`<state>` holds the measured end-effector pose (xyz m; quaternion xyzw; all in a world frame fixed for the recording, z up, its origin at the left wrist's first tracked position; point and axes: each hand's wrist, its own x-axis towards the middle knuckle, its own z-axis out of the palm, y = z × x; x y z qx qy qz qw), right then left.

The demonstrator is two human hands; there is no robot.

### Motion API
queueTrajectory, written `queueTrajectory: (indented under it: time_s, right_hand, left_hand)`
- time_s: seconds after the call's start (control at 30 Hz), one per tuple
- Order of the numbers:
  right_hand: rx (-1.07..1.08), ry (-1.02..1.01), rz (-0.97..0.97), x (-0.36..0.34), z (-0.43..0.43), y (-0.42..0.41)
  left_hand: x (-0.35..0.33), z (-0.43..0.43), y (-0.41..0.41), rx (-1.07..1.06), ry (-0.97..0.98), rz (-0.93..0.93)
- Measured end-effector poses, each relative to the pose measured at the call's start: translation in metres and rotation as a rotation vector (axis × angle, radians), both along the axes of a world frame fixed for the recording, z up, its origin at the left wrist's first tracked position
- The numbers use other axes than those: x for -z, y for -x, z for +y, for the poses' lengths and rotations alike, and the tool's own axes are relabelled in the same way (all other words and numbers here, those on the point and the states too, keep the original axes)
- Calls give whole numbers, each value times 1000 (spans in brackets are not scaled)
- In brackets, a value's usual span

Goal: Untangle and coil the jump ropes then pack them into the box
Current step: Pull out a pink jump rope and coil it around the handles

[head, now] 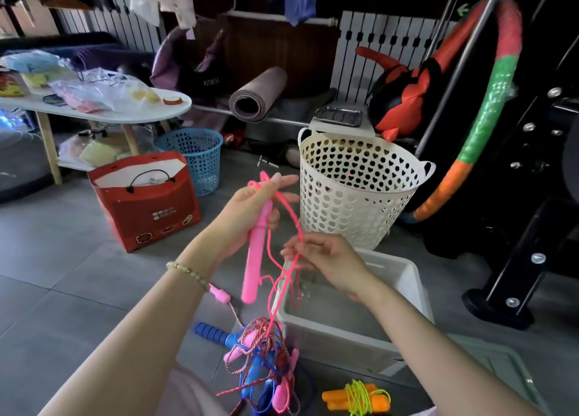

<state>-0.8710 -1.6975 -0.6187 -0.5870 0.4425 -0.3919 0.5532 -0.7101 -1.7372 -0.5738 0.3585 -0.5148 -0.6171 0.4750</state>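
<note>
My left hand [250,212] grips a pink jump-rope handle [254,259] upright, with the thin pink cord [294,221] looped over its fingers. My right hand [326,259] pinches that cord lower down. The cord runs down into a tangled heap of ropes [266,362] on the floor, with blue, pink and braided red-white strands. A blue handle [210,332] sticks out of the heap. An orange-handled rope with yellow-green cord [357,397] lies coiled at the bottom. The white plastic box [413,277] stands under my right hand.
A white heart-holed basket [354,193] stands behind the box. A red paper bag [147,202], a blue basket [194,155] and a white low table [103,111] are to the left. A striped hoop [488,118] leans at right. The box lid [498,365] lies at lower right.
</note>
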Motion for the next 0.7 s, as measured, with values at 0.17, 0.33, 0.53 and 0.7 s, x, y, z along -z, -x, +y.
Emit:
queueTrajectory:
  time_s: [0.17, 0.33, 0.53, 0.7]
  right_hand:
    - [228, 132, -316, -30, -6, 8]
    - [323, 145, -508, -47, -15, 21]
    - [-124, -101, -181, -11, -10, 6]
    - [-289, -75, 160, 17, -5, -14]
  left_hand:
    - [41, 15, -6, 231, 88, -558]
    - [51, 16, -9, 159, 86, -549]
    - [14, 17, -5, -5, 65, -27]
    - [-3, 7, -15, -67, 48, 105]
